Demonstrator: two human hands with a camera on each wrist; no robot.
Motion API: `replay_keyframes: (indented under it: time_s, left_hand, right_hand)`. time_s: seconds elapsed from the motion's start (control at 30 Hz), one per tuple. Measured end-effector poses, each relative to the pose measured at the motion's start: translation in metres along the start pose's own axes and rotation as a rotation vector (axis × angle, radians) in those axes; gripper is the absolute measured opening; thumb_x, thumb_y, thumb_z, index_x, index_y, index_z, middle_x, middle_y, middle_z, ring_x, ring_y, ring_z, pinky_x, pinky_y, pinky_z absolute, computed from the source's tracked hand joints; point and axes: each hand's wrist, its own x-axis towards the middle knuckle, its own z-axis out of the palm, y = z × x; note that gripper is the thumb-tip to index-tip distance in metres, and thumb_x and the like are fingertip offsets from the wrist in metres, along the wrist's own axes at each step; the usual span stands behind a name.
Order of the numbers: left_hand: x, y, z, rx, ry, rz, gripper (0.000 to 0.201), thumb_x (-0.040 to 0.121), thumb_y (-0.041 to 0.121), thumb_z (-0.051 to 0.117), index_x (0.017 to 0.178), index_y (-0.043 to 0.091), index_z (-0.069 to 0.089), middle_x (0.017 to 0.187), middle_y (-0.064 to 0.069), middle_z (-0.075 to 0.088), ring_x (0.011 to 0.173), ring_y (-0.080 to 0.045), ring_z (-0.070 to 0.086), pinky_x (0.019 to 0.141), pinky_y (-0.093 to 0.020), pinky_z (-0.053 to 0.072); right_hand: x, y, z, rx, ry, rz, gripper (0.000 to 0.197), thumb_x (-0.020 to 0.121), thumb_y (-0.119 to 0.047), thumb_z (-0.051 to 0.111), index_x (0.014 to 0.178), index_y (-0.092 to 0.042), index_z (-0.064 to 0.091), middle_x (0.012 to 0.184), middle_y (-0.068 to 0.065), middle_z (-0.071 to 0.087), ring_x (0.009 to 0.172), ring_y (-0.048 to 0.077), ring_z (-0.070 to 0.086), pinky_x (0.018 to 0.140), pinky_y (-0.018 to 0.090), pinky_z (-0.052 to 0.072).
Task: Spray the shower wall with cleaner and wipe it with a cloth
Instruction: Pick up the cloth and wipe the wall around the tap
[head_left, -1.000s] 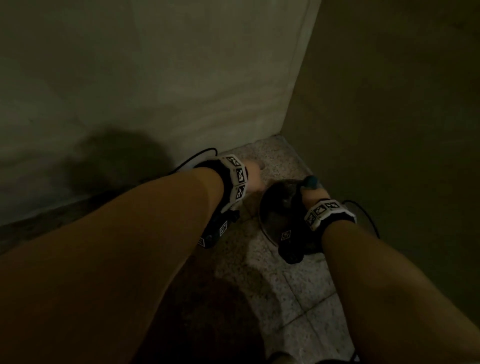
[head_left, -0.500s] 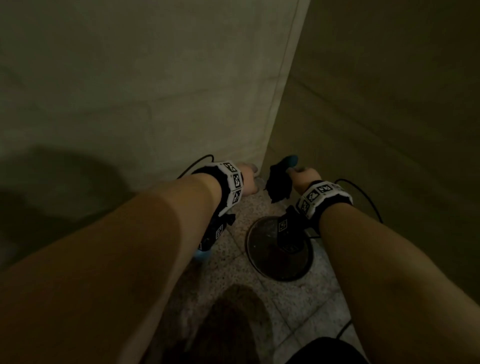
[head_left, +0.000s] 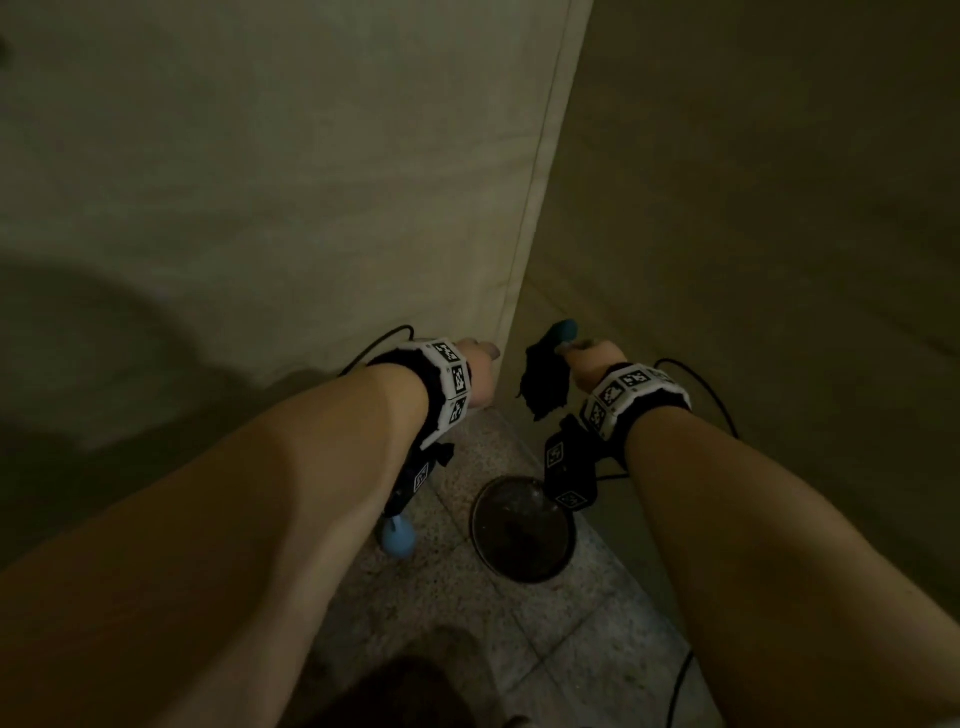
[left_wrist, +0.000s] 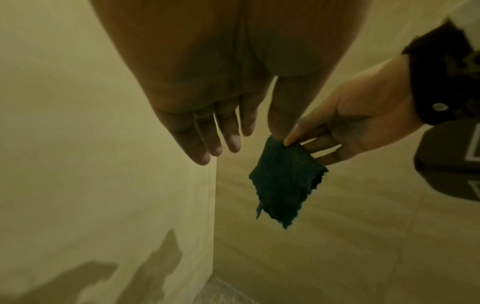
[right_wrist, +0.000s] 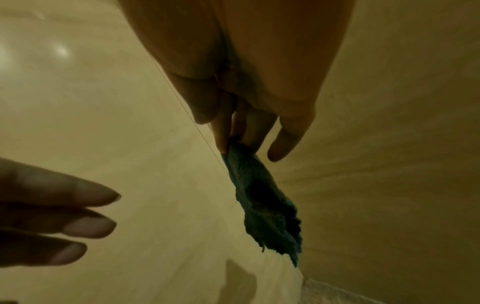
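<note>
My right hand (head_left: 584, 358) pinches the top corner of a dark teal cloth (head_left: 543, 387) between thumb and fingers, and the cloth hangs freely in front of the shower corner. The left wrist view shows the pinch (left_wrist: 291, 142) and the limp cloth (left_wrist: 283, 185). The right wrist view shows the same hold (right_wrist: 228, 146) on the cloth (right_wrist: 265, 207). My left hand (head_left: 480, 366) is beside it, fingers straight (left_wrist: 215, 144) and holding nothing, its thumb tip close to the cloth's top edge. The pale shower wall (head_left: 285, 182) stands right behind both hands.
A second, darker wall (head_left: 753, 208) meets the pale one at the corner seam (head_left: 540, 197). Below the hands a dark round drain (head_left: 522, 535) sits in the speckled tile floor (head_left: 571, 649). A light blue rounded object (head_left: 399, 541) lies on the floor, partly hidden by my left forearm.
Both hands rose from the floor near the drain to the wall corner. The right hand lifted the cloth, which now hangs free. The left hand came closer to it.
</note>
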Motion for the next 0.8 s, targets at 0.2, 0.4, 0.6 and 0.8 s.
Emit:
replay_keyframes:
  time_s: [0.2,0.4,0.6,0.8]
  left_hand:
    - [-0.072,0.015,-0.09,0.044,0.04,-0.004,0.063,0.096,0.025,0.048,0.15,0.015,0.018,0.153,-0.011,0.026,0.135,-0.03,0.037,0.108,-0.037,0.038]
    - [-0.142,0.012,-0.163,0.073,0.153,-0.004,0.067,0.093,0.031,0.053,0.149,0.015,0.02,0.151,-0.011,0.03,0.132,-0.031,0.041,0.106,-0.039,0.041]
    - [-0.194,-0.014,-0.201,0.038,0.225,-0.008,0.077,0.087,0.042,0.059,0.149,0.016,0.022,0.151,-0.01,0.034,0.132,-0.032,0.043,0.106,-0.043,0.041]
    - [-0.249,-0.045,-0.232,-0.159,0.38,0.013,0.072,0.088,0.046,0.058,0.146,0.014,0.03,0.145,-0.009,0.043,0.128,-0.028,0.047,0.104,-0.038,0.042]
  right_hand:
    - [-0.067,-0.053,-0.067,0.121,-0.025,-0.02,0.046,0.1,-0.034,0.041,0.128,0.001,0.052,0.128,0.022,0.056,0.112,0.037,0.055,0.098,0.037,0.046]
    - [-0.136,-0.11,-0.109,0.228,0.062,-0.175,0.042,0.093,-0.026,0.052,0.125,0.001,0.055,0.129,0.02,0.058,0.119,0.034,0.057,0.099,0.044,0.049]
    - [-0.186,-0.17,-0.126,0.363,0.079,-0.327,0.044,0.089,-0.026,0.057,0.122,0.003,0.057,0.126,0.022,0.059,0.118,0.037,0.057,0.099,0.047,0.049]
    - [-0.259,-0.231,-0.121,0.599,-0.07,-0.488,0.029,0.094,-0.016,0.054,0.118,0.0,0.06,0.108,0.02,0.064,0.114,0.036,0.059,0.103,0.048,0.046]
